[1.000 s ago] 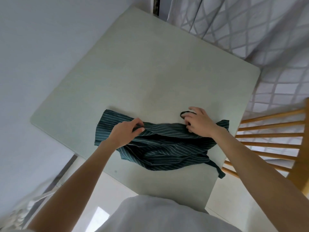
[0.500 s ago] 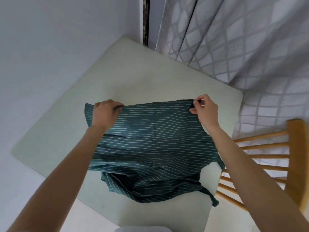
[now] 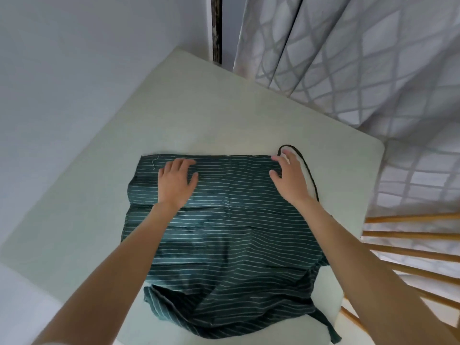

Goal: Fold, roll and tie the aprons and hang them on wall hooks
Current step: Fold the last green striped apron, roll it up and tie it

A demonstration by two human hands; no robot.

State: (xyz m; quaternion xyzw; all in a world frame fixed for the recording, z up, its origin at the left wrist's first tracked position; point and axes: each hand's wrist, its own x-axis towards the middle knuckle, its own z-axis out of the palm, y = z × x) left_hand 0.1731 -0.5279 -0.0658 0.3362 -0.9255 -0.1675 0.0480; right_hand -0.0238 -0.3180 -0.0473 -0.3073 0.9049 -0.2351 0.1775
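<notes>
Now the striped apron is pressed flat by open fingers of both hands along its far hem, its length running toward the tabletop's near edge.

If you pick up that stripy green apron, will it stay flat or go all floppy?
Probably floppy: the apron already wrinkles and bunches at its near end. It looks thin and light. Its strap would likely dangle.
</notes>
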